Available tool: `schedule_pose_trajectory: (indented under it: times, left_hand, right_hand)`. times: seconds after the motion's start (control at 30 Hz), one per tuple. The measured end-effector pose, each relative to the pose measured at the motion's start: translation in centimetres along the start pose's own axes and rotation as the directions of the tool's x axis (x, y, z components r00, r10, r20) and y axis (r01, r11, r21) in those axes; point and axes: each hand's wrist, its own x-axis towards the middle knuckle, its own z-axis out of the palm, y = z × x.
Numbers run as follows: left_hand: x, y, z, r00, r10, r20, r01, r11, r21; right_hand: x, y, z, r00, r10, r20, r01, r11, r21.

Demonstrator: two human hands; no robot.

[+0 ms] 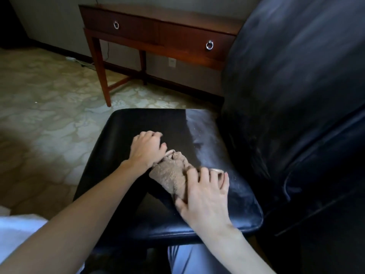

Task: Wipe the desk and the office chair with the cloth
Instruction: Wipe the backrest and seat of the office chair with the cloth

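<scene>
- Spreading away to the left of both hands, a pale patterned floor (49, 91) fills that side of the view.
- The left hand (147, 149) rests knuckles-up on the black chair seat (126, 131) with its fingers curled under. Its thumb side touches the far end of the cloth, but I cannot tell whether it grips it.
- The cloth (169, 175), brown and fluffy, lies bunched on the chair seat between the two hands, touching both.
- The right hand (207, 196) lies on the cloth's near end, fingers spread and fairly straight, thumb along the cloth's near edge, pressing down rather than clutching.
- The hands are apart, one at each end of the cloth.
- Well beyond the hands, a wooden desk (158, 16) stands against the wall, its left drawer (130, 30) and right drawer (189, 40) side by side.
- Right of the right hand the chair seat shows a dusty grey sheen, and the black backrest (296, 76) rises just beyond it.
</scene>
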Motion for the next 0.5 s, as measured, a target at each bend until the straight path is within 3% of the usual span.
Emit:
schedule_pose_trajectory:
  times: [0.13,0.3,0.5]
  left_hand:
    - [-1.7,1.2,1.3,0.999,-0.036,0.022,0.039,0.989,-0.146]
    - [-2.7,-0.1,2.7,0.982,-0.182,-0.047,0.147,0.9,-0.41]
    - [-2.7,0.3,4.0,0.943,-0.334,-0.003,0.3,0.852,-0.428]
  right_hand:
    - [-0.2,1.8,0.9,1.0,-0.018,0.017,0.015,0.987,0.158]
    - [2.5,3.3,2.1,0.989,-0.002,-0.145,0.035,0.973,0.229]
    - [11.2,4.6,3.6,0.98,-0.04,-0.195,0.104,0.939,0.329]
